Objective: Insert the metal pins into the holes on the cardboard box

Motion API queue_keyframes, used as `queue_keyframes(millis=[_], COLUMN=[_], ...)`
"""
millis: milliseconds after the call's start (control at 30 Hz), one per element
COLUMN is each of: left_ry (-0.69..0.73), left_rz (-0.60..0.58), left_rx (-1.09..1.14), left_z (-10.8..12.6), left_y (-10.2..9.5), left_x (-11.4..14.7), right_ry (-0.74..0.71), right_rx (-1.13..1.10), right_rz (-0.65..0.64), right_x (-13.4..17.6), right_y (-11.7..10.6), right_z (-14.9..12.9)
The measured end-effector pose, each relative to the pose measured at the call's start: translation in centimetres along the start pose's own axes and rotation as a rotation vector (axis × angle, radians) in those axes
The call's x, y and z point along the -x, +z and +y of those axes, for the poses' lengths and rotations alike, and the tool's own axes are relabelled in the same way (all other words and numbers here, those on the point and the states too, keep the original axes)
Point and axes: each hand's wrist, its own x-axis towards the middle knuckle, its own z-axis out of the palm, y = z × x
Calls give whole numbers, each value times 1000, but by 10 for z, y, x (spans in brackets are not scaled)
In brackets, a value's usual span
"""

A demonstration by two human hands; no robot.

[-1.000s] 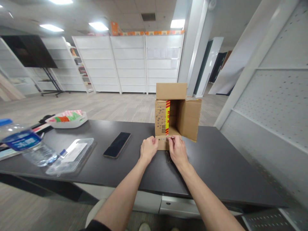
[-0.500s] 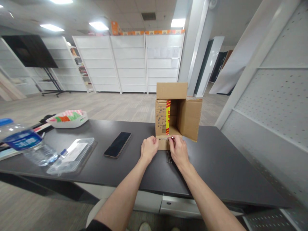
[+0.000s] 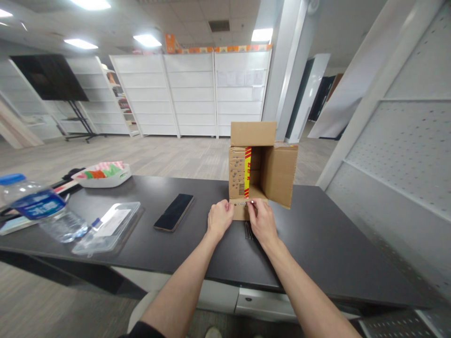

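Observation:
An open cardboard box [image 3: 237,169] stands on the dark table, its lower flap folded out toward me. My left hand [image 3: 220,219] is closed at the left edge of that flap, fingertips pressed to the cardboard. Over the flap's right part, my right hand [image 3: 262,219] pinches a small screw with a shiny head; most of it is hidden by the fingers. A row of small metal heads [image 3: 241,204] runs along the flap between my hands. More round heads dot the box's left panel, beside yellow and red tape. Several loose screws [image 3: 248,230] lie just below the flap.
Left of my hands lies a black phone [image 3: 174,212]. Farther left are a clear plastic case [image 3: 109,230], a water bottle [image 3: 45,209] and a white basket [image 3: 105,182] with colourful contents. A perforated panel [image 3: 412,136] borders the table's right side.
The view has shifted slightly, moving everything a little to the right. Both hands keep nearly the same place at the flap, with the same grip.

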Motion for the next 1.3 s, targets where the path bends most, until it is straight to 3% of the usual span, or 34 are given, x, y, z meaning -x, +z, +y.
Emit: queue_keyframes(millis=[1300], left_ry=[6], left_rz=[13], left_rx=[-7], left_z=[-1], left_y=[3], left_x=[0], right_ry=[8], right_rx=[-53], right_rz=[31], right_x=[-2], right_y=[1], right_z=[6])
